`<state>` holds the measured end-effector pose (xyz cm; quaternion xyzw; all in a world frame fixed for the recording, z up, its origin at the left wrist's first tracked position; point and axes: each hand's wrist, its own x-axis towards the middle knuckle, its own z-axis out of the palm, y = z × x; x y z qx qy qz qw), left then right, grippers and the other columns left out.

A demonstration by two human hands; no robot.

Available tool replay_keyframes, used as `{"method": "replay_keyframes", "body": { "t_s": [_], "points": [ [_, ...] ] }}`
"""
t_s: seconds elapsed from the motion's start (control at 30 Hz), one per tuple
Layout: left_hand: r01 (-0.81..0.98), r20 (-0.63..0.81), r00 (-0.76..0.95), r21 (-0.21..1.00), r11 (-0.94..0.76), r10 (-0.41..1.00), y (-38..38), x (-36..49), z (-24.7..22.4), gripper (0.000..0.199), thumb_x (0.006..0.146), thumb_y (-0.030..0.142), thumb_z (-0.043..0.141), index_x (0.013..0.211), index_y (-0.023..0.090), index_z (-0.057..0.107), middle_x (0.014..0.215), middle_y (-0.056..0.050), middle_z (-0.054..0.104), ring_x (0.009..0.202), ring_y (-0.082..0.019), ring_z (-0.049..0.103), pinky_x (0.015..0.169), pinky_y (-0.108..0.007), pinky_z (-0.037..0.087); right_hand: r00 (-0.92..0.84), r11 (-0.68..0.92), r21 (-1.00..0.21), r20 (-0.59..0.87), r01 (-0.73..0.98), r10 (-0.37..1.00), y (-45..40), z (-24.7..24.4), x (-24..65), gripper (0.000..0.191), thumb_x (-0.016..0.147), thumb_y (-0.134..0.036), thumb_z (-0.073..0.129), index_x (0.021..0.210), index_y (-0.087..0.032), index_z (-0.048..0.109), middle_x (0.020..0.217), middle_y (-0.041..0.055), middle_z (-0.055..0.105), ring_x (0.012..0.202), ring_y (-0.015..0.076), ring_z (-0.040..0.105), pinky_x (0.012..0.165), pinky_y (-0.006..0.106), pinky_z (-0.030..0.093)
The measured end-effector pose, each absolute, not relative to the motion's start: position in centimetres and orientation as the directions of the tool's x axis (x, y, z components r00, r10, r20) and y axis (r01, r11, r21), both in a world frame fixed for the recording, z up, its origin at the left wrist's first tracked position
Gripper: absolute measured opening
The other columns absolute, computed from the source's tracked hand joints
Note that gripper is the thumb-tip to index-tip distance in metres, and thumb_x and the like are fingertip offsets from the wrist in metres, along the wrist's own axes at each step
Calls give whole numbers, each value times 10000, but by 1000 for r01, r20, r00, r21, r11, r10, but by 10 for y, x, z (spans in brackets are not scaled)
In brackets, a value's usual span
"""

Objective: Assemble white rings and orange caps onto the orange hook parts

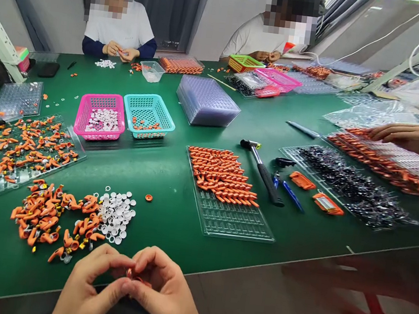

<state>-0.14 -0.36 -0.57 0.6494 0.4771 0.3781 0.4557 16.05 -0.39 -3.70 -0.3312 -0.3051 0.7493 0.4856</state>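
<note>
At the table's front edge, my left hand (96, 286) and my right hand (164, 289) meet, fingertips and thumbs closed on a small orange part (142, 282) mostly hidden between them. Just beyond lies a loose pile of orange parts (44, 213) with yellow and metallic bits. Small white discs (116, 214) are heaped beside that pile, right behind my left hand. One small orange cap (148, 197) lies alone to the right of the discs. Farther right, a clear tray (232, 223) holds rows of orange parts (222, 176).
Left: a tray of scattered orange parts (23, 149). Behind: a pink basket (98, 136), a blue basket (147, 132) and stacked trays (208, 103). Right: a hammer (268, 179), blue-handled pliers (292, 196), black parts (354, 185) and another person's hand (410, 138). Two people sit opposite.
</note>
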Motion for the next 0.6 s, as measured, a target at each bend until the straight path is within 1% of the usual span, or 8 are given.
{"method": "replay_keyframes", "body": {
  "t_s": [0.1, 0.17, 0.23, 0.3, 0.37, 0.47, 0.53, 0.6],
  "points": [
    [276, -2, 251, 958, -70, 968, -1, 0, -4, 107, 881, 265, 653, 934, 258, 746, 816, -19, 739, 738, -179, 702, 674, -228, 546, -250, -240, -889, -148, -390, 957, -6, -34, 163, 293, 707, -266, 855, 741, -194, 573, 773, -18, 582, 681, 120, 530, 622, 236, 432],
    [302, 17, 237, 949, -90, 971, -1, 0, -2, 119, 885, 236, 634, 915, 255, 748, 803, -17, 741, 729, -174, 701, 669, -224, 543, -271, -209, -928, -125, -309, 954, -5, -30, 168, 239, 743, -268, 821, 805, -194, 602, 815, -5, 592, 720, 135, 548, 665, 255, 449],
    [323, 61, 213, 937, -129, 975, 0, 0, 0, 123, 875, 210, 636, 888, 255, 750, 779, -9, 732, 709, -164, 694, 654, -213, 539, -339, -235, -938, -141, -254, 930, -2, -26, 174, 229, 768, -284, 798, 886, -185, 629, 856, 14, 624, 772, 154, 580, 717, 277, 466],
    [334, 106, 188, 928, -165, 976, 0, 0, 1, 127, 859, 189, 645, 878, 254, 753, 763, -5, 721, 696, -159, 689, 639, -205, 539, -406, -295, -928, -185, -227, 895, 1, -23, 179, 253, 773, -310, 796, 919, -172, 642, 845, 20, 649, 771, 157, 593, 728, 285, 471],
    [335, 122, 183, 925, -179, 975, 1, 0, 3, 138, 852, 176, 646, 878, 252, 758, 755, -6, 717, 688, -159, 688, 629, -204, 543, -444, -355, -905, -226, -234, 867, 4, -25, 180, 283, 754, -327, 816, 917, -162, 654, 809, 12, 659, 738, 144, 591, 710, 277, 467],
    [312, 121, 203, 933, -181, 972, 2, -1, 1, 160, 858, 181, 650, 925, 267, 767, 779, -7, 733, 706, -161, 701, 641, -202, 553, -462, -429, -843, -254, -325, 850, 5, -32, 176, 318, 701, -322, 862, 898, -157, 674, 774, -5, 669, 710, 125, 599, 704, 262, 469],
    [288, 113, 164, 945, -157, 980, 1, -2, -3, 190, 860, 202, 663, 1001, 289, 756, 834, -6, 753, 755, -166, 714, 682, -206, 562, -460, -460, -787, -257, -411, 850, 5, -37, 172, 325, 661, -302, 891, 869, -159, 686, 765, -10, 683, 700, 118, 617, 706, 257, 483],
    [261, 62, 105, 961, -88, 993, 0, -5, -7, 218, 861, 240, 675, 1061, 298, 738, 901, -12, 764, 818, -177, 722, 729, -215, 567, -448, -471, -734, -253, -489, 858, 5, -40, 170, 321, 633, -278, 910, 839, -165, 691, 755, -13, 700, 685, 113, 635, 698, 249, 501]
  ]
}}
